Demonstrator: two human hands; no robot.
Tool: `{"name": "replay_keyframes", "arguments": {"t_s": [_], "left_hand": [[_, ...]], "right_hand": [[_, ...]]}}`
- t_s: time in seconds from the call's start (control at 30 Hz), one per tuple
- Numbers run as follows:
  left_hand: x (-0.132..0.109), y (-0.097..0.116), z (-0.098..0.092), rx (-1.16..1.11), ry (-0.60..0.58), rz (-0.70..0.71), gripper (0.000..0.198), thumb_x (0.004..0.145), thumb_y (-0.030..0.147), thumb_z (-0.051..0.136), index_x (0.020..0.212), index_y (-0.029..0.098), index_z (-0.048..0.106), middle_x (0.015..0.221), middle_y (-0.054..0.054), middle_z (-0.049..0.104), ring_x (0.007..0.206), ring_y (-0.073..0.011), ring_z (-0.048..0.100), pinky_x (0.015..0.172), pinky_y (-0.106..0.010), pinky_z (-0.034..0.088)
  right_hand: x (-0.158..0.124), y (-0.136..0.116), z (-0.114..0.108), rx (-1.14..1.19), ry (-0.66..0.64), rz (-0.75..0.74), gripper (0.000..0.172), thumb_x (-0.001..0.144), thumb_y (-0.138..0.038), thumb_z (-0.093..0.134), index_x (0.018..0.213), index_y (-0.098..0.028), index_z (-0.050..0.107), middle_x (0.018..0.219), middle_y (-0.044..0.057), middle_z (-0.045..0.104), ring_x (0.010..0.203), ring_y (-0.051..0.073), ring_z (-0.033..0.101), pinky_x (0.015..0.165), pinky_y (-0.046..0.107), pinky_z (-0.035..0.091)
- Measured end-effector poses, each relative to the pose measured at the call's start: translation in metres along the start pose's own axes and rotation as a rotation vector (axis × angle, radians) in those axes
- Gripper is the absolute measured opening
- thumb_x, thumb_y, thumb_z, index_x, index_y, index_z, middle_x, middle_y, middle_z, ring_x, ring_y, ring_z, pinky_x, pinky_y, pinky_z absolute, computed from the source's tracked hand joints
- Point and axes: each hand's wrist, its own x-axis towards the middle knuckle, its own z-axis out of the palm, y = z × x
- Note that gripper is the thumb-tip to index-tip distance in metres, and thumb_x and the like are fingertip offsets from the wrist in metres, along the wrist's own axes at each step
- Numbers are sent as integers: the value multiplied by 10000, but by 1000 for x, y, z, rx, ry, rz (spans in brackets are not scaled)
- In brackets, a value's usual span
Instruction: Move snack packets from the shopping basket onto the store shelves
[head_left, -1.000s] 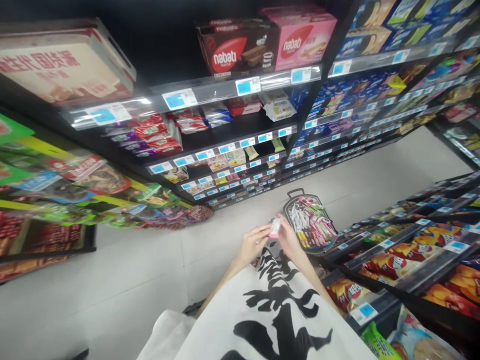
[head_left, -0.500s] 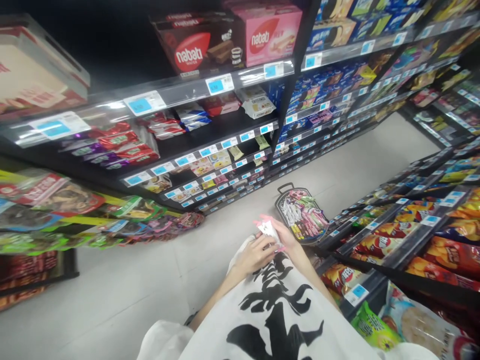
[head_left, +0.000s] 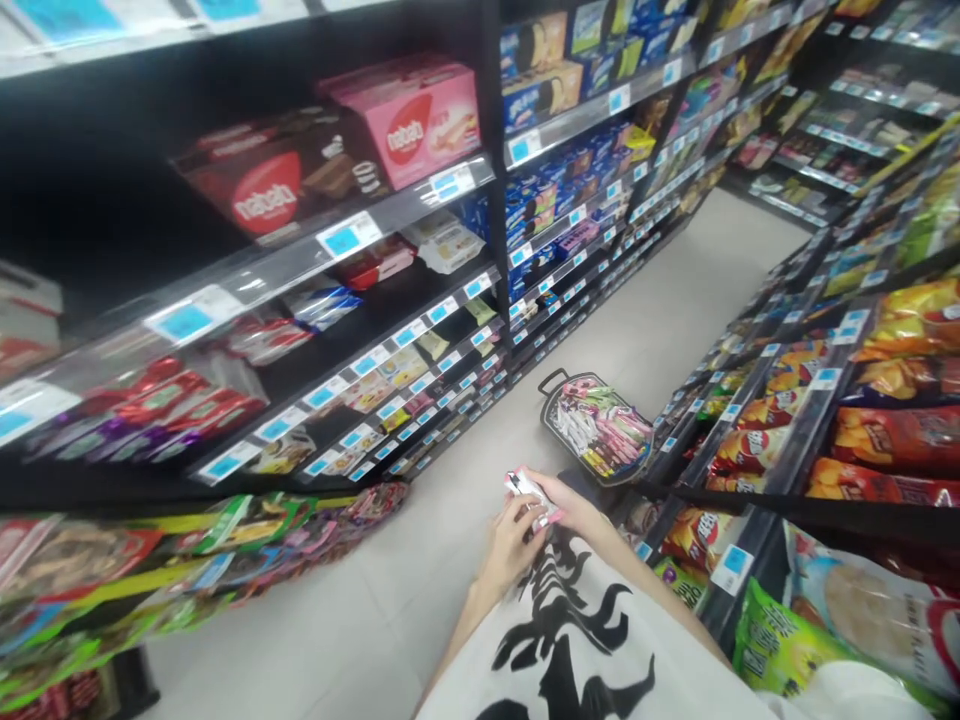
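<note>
In front of my white shirt with black lettering, my left hand [head_left: 511, 545] and my right hand [head_left: 568, 500] hold a small white-and-pink wrapped packet [head_left: 527, 487] between them. The left fingers are curled over its near face. My right hand closes around its right side, its fingers partly hidden behind it. Just beyond the hands a dark shopping basket [head_left: 553, 379] stands on the floor with its handle toward the left shelf. Many small wrapped snacks [head_left: 600, 425], white, pink, green and yellow, fill it.
Left of the aisle, shelves hold a pink wafer box [head_left: 420, 125], a brown wafer box [head_left: 274, 180] and blue biscuit packs [head_left: 540, 205]. Hanging bags [head_left: 247, 525] jut out at lower left. Chip bags [head_left: 892, 440] line the close right-hand shelf. Pale floor [head_left: 675, 275] runs ahead.
The view has turned, so the left shelf's boxes appear further left and lower. My hands sit slightly lower in the picture, still on the packet, which has tilted a little.
</note>
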Motion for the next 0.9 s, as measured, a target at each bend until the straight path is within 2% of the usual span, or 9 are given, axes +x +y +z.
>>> {"name": "replay_keyframes", "arguments": {"t_s": [0.1, 0.2, 0.33, 0.4, 0.5, 0.6, 0.7, 0.8, 0.9], "left_hand": [[23, 0, 4, 6, -186, 41, 285, 959, 317, 554, 1213, 253, 665, 1258, -106, 659, 1010, -209, 673, 865, -344, 572], [59, -2, 8, 97, -450, 114, 292, 976, 292, 519, 1243, 255, 633, 1262, -97, 652, 1111, -224, 641, 922, -353, 550], [112, -9, 12, 328, -744, 136, 247, 990, 265, 470, 1147, 214, 655, 1109, -111, 686, 1080, -263, 639, 893, -386, 533], [138, -15, 12, 390, -778, 113, 264, 995, 286, 463, 1167, 207, 647, 1100, -117, 689, 1067, -279, 641, 883, -401, 524], [174, -24, 8, 394, -739, 34, 339, 1015, 322, 419, 1273, 212, 610, 1145, -121, 689, 1083, -277, 640, 904, -397, 510], [206, -34, 5, 450, -757, -66, 375, 1013, 324, 419, 1315, 190, 595, 1166, -142, 689, 1094, -294, 642, 919, -409, 504], [233, -44, 7, 528, -848, -134, 380, 990, 310, 460, 1309, 164, 605, 1170, -168, 688, 1102, -324, 644, 925, -433, 504], [253, -61, 15, 484, -860, -187, 417, 991, 342, 450, 1339, 160, 590, 1215, -172, 676, 1133, -313, 638, 969, -427, 493], [267, -87, 29, 414, -825, -288, 456, 992, 359, 433, 1384, 161, 554, 1321, -152, 636, 1224, -282, 596, 1050, -393, 458]], "right_hand": [[-2, -4, -23, 66, 123, -102, 377, 848, -500, 704, 767, -140, 628, 638, 38, 631, 508, 120, 540, 432, 205, 417], [1, -9, -53, 112, 277, -208, 308, 840, -460, 722, 807, -168, 626, 651, 17, 632, 512, 115, 546, 424, 200, 387], [10, -26, -101, 122, 469, -194, 256, 855, -428, 672, 780, -195, 594, 566, -14, 584, 420, 120, 510, 378, 214, 369], [14, -42, -123, 135, 486, -168, 264, 847, -429, 643, 745, -194, 578, 572, 8, 600, 402, 128, 508, 365, 228, 381], [23, -76, -147, 181, 435, -221, 200, 802, -377, 637, 779, -183, 594, 672, 53, 667, 479, 147, 581, 413, 242, 448], [34, -114, -162, 217, 391, -299, 179, 766, -322, 660, 854, -176, 604, 765, 54, 702, 596, 158, 643, 508, 249, 513], [45, -142, -171, 249, 392, -358, 274, 759, -327, 714, 957, -179, 597, 814, 31, 709, 627, 146, 656, 557, 246, 527], [50, -154, -179, 275, 394, -360, 368, 751, -330, 754, 1047, -190, 588, 854, 29, 713, 626, 156, 669, 498, 233, 488], [50, -150, -186, 307, 387, -327, 397, 764, -325, 760, 1100, -197, 591, 896, 45, 719, 645, 169, 683, 450, 215, 448]]}}
